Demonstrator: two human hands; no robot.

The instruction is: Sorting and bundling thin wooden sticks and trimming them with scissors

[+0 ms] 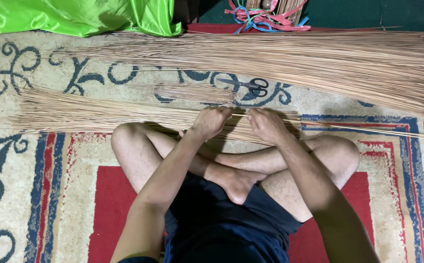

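Note:
I sit cross-legged on a patterned carpet (36, 160). My left hand (211, 122) and my right hand (266, 124) are both closed on thin tan sticks, held just above a flat bundle of sticks (100, 114) that lies across my shins. One long stick (368, 129) runs from my right hand out to the right. A much larger pile of the same sticks (319, 61) lies farther away across the carpet. A pair of black-handled scissors (251, 86) rests between the two piles, just beyond my hands.
Bright green shiny cloth (75, 17) is bunched at the top left. A tangle of red, pink and blue ribbons (265, 19) lies at the top centre beside more sticks. Dark green floor covering (392, 14) shows at the top right.

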